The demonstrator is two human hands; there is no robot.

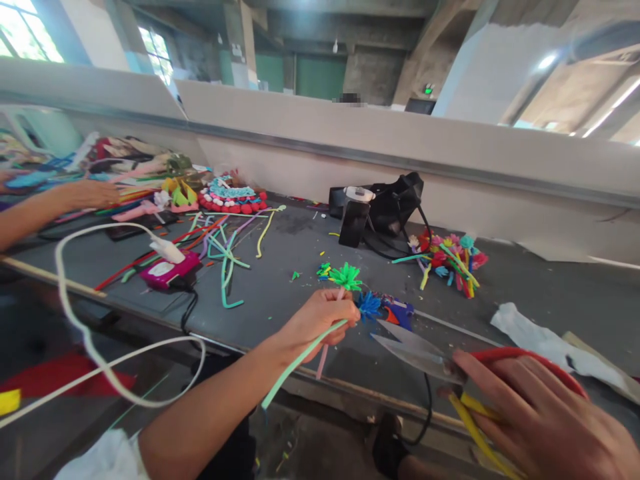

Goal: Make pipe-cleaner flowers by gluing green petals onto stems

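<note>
My left hand (330,313) is closed around two chenille-stem flowers above the table's front edge. One has a bright green fringed head (346,277) on a pale pink stem (323,360). Beside it is a blue fringed head (370,305), and a light green stem (300,363) slants down out of the same grip, apparently belonging to it. In my right hand (550,407) is a pair of scissors (417,350) with one red and one yellow handle. Their blades are parted and point left toward the blue head, just short of it.
Loose chenille stems (227,253) and a magenta power adapter (173,270) with a white cable lie left. Finished flowers (450,260) are heaped at right, near a black bag (395,207) and black container (354,220). Another person's hand (97,195) reaches over materials at far left.
</note>
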